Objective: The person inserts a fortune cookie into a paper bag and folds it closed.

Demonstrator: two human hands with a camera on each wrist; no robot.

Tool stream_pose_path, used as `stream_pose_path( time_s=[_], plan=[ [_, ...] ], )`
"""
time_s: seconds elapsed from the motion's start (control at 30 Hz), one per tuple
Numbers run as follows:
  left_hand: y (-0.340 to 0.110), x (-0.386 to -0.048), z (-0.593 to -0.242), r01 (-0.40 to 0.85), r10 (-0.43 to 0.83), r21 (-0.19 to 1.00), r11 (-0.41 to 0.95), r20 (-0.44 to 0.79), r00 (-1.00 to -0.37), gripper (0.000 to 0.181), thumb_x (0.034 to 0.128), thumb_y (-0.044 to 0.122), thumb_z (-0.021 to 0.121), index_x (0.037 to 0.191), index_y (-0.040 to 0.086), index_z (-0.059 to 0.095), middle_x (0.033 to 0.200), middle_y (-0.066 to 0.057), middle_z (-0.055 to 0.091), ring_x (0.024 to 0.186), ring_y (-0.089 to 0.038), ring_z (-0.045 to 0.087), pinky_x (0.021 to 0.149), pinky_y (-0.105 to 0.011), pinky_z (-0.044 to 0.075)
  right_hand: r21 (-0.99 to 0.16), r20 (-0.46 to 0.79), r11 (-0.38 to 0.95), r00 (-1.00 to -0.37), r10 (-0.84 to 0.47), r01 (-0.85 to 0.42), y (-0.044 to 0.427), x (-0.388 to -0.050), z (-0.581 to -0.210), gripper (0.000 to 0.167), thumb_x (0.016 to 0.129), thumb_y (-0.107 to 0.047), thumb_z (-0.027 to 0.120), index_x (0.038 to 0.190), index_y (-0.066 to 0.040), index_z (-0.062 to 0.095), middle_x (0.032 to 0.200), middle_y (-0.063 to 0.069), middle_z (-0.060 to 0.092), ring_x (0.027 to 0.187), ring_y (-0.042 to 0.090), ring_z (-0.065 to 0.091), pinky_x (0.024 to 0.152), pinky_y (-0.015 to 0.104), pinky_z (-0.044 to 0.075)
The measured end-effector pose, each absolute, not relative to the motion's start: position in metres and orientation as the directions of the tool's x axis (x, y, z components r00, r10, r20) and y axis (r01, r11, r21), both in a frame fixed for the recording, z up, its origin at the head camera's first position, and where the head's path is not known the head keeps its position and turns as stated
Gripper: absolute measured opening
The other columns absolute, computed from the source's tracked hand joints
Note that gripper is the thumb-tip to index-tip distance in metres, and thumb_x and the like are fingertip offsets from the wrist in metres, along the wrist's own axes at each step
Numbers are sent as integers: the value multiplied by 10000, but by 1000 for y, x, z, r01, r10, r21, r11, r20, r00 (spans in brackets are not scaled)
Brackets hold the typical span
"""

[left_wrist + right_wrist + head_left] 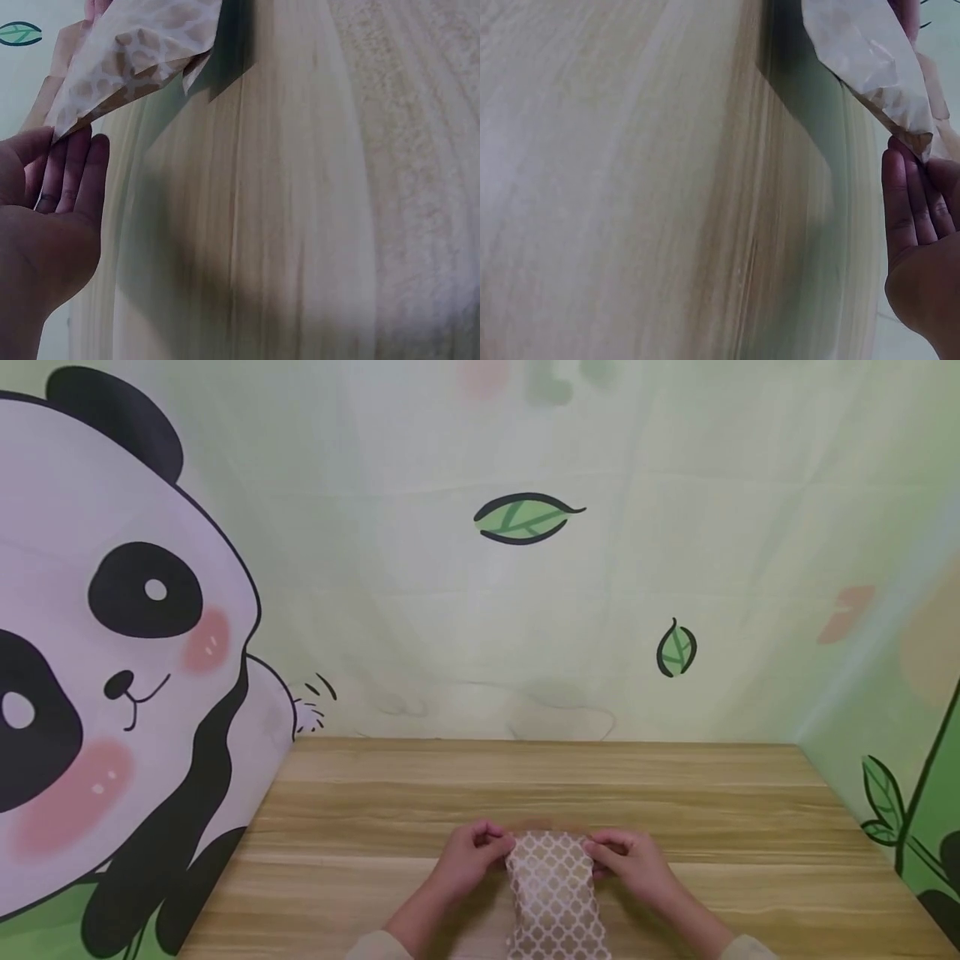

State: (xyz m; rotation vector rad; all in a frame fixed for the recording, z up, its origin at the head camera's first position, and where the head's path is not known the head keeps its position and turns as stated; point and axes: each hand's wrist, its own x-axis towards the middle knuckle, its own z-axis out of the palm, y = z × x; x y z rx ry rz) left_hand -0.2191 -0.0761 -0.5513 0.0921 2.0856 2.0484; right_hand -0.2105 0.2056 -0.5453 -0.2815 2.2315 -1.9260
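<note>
A brown kraft paper bag (555, 893) with a white lattice print is held up over the near middle of the table. My left hand (468, 860) pinches its far left corner between thumb and fingers, and my right hand (633, 864) pinches the far right corner. Seen from the left wrist, the bag (150, 45) slants away from the fingertips with a folded side edge. In the right wrist view the bag's pale face (862, 45) looks creased, its brown corner between thumb and fingers. A plain brown strip (543, 823) shows beyond the printed end. The near end is cut off by the frame.
The wood-grain table (360, 793) reaches back to a cloth backdrop (420, 610) with printed leaves. A large printed panda (150, 693) covers the backdrop at the left. The bag and hands cast shadows on the tabletop.
</note>
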Motion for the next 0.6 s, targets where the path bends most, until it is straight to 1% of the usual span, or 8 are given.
stream_pose_path(
  time_s=[0.1,0.2,0.3,0.43,0.6],
  plan=[
    [-77,-222,-549,-136,234,990,-32,-125,-964,180,1022,60,665,1118,-93,671,953,-56,724,837,-148,710,845,-363,648,-989,-18,149,-967,-254,-21,207,-210,-544,257,1025,3,669,1165,218,663,1044,275,763,789,141,750,752,344,660],
    [-79,-225,-546,-153,259,986,-63,-132,-957,271,1065,134,586,1154,-108,668,935,-53,727,801,-156,709,829,-370,649,-987,-19,161,-968,-250,-23,208,-209,-540,250,1024,6,670,1162,214,668,1036,261,766,781,140,746,747,334,659],
    [-79,-227,-543,-168,262,985,-41,-152,-953,348,1106,215,531,1176,-95,674,924,-51,730,780,-146,700,807,-354,645,-986,-18,167,-966,-259,-27,210,-208,-537,247,1026,6,666,1165,210,671,1047,262,765,783,139,746,747,329,659],
    [-78,-231,-540,-212,265,977,3,-205,-942,377,1115,286,556,1187,-55,700,917,-36,744,785,-134,699,771,-312,629,-985,-13,167,-962,-272,-34,211,-208,-535,246,1024,10,665,1168,209,669,1070,283,759,791,137,748,752,333,660],
    [-78,-233,-537,-243,291,970,26,-240,-926,354,1083,285,614,1188,-39,709,926,-39,765,806,-140,703,779,-317,627,-987,-11,158,-959,-283,-35,213,-209,-535,253,1022,12,669,1173,214,664,1074,291,757,777,129,744,749,323,658]
  ],
)
